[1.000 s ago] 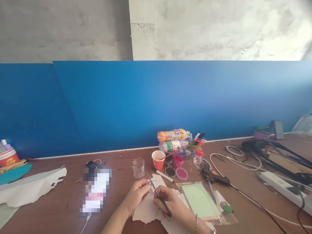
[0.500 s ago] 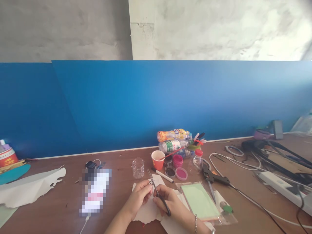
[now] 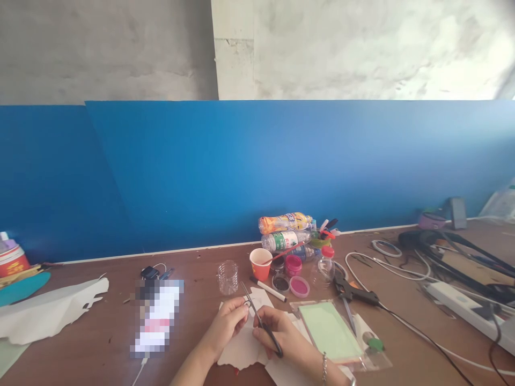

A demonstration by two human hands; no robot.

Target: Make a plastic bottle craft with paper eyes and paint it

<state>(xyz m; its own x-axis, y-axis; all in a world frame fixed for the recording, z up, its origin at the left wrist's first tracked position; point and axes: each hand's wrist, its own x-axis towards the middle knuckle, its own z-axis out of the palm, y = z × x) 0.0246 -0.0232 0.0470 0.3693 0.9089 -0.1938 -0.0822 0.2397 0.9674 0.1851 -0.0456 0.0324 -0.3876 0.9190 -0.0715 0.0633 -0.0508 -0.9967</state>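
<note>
My right hand (image 3: 281,329) grips a pair of scissors (image 3: 276,346) by their black handles, the thin metal blades pointing up and left. My left hand (image 3: 227,324) is pinched closed beside the blades. At its fingertips a small pale piece with a dark curved edge shows, too small to name. White paper sheets (image 3: 241,351) with cut, uneven edges lie under both hands. Just beyond them are a marker (image 3: 273,292) and an orange paper cup (image 3: 259,271) with a brush leaning in it.
A clear cut bottle piece (image 3: 228,277), pink paint pots (image 3: 293,264) and plastic bottles (image 3: 285,239) stand or lie behind. Right are a light green pad (image 3: 328,332), a glue gun (image 3: 358,293), cables and a power strip (image 3: 462,311). A blurred lit phone (image 3: 159,319) lies left.
The scissors have shifted slightly left, their tips now nearer the left fingertips. Both hands stay in nearly the same place.
</note>
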